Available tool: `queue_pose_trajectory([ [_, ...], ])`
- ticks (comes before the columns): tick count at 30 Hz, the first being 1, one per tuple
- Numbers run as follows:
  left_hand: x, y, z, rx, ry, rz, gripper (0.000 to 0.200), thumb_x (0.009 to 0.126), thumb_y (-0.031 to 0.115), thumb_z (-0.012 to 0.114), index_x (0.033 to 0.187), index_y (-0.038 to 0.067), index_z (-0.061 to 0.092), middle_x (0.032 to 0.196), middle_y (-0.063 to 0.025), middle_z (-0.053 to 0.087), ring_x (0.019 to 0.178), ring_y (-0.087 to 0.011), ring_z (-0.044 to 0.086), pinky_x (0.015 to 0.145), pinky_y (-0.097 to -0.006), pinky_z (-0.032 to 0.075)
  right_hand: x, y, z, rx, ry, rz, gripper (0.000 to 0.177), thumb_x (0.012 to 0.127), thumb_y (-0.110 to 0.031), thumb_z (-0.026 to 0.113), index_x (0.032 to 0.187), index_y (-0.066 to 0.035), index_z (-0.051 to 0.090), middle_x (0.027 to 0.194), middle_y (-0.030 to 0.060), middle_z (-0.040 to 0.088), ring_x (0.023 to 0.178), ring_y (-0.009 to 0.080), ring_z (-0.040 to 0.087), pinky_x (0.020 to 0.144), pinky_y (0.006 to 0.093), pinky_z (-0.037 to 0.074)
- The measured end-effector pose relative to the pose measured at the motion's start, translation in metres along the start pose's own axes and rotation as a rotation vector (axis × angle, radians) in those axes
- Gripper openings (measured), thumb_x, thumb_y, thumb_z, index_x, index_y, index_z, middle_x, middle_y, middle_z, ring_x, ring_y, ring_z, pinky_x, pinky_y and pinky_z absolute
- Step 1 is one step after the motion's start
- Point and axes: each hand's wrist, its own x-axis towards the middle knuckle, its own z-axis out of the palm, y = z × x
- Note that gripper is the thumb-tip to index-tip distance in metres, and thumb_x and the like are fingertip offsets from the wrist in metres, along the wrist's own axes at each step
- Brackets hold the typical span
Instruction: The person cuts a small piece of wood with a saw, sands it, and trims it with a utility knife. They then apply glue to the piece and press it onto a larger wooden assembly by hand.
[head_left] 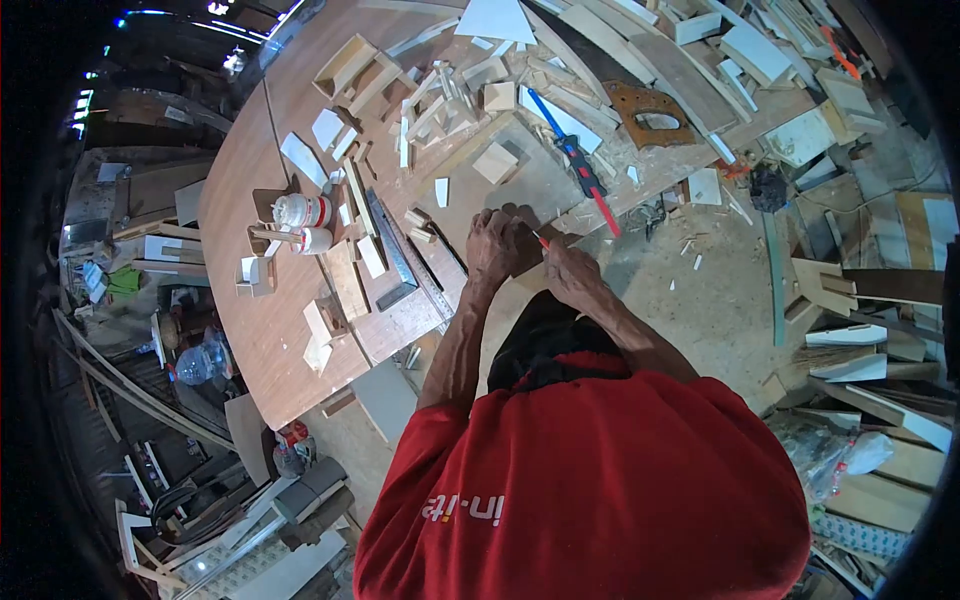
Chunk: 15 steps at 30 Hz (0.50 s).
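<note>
Near the front edge of the wooden workbench (pixel 285 345), my left hand (pixel 490 247) has its fingers curled down at a dark brown wooden piece (pixel 528 258). Close beside it, my right hand (pixel 572 274) is closed around a thin, pencil-like tool with a red part (pixel 542 241). That tool's tip points toward my left fingers; its exact kind is too small to make out. Beyond both hands, a pale square wood block (pixel 495 163) rests on a flat board (pixel 540 185). A long blue tool with a black-and-red grip (pixel 578 165) lies to the right.
A handsaw's wooden handle (pixel 640 112) and heaped offcuts (pixel 440 110) occupy the far side. On the left are a metal square (pixel 393 252), a white jar with a red label (pixel 302 211) and an open wooden box (pixel 358 72). Timber scraps (pixel 850 340) cover the floor at right.
</note>
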Motion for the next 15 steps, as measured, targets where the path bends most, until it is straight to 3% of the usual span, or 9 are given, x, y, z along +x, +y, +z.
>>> queue_pose_trajectory([
  [2,0.002,-0.003,-0.005,-0.045,-0.024,-0.021,0.009,0.081,0.010,0.060,0.083,0.001,0.059,0.085,-0.0176,0.059,0.084,-0.0365,0.055,0.074,-0.0434,0.046,0.005,0.006,0.000,0.007,-0.092,0.086,0.024,0.091,-0.022,0.051,0.084,0.000,0.046,0.063,0.0239,0.058,0.060,0.0422,0.060,0.051,0.0497,0.045],
  [4,0.001,0.002,-0.011,-0.090,-0.047,-0.052,0.009,0.083,0.010,0.059,0.084,0.000,0.059,0.085,-0.0187,0.060,0.085,-0.0370,0.056,0.075,-0.0434,0.046,0.006,0.011,-0.001,-0.026,-0.215,0.085,0.031,0.092,-0.029,0.047,0.094,0.002,0.053,0.073,0.0229,0.062,0.077,0.0410,0.064,0.066,0.0486,0.049],
  [10,-0.010,0.013,-0.022,-0.169,0.006,-0.185,0.013,0.088,0.011,0.055,0.093,-0.001,0.056,0.078,-0.0209,0.065,0.074,-0.0391,0.064,0.064,-0.0410,0.050,0.019,0.005,-0.020,0.016,-0.294,0.214,0.031,0.092,-0.028,0.046,0.100,0.001,0.051,0.080,0.0267,0.062,0.079,0.0458,0.061,0.069,0.0520,0.049],
  [13,-0.022,0.014,-0.028,-0.343,0.022,-0.370,0.015,0.090,0.010,0.052,0.102,0.000,0.052,0.071,-0.0188,0.066,0.066,-0.0339,0.067,0.058,-0.0399,0.050,0.017,-0.008,-0.042,0.093,-0.278,0.197,0.030,0.091,-0.026,0.049,0.105,0.001,0.049,0.089,0.0271,0.061,0.086,0.0436,0.060,0.073,0.0519,0.048],
  [15,-0.033,0.013,-0.033,-0.374,-0.062,-0.347,0.020,0.095,0.009,0.047,0.111,-0.002,0.048,0.079,-0.0194,0.067,0.064,-0.0207,0.068,0.054,-0.0310,0.052,0.017,-0.003,-0.037,0.083,-0.284,0.166,0.032,0.091,-0.026,0.050,0.108,0.001,0.048,0.090,0.0264,0.061,0.086,0.0430,0.060,0.073,0.0519,0.048],
])
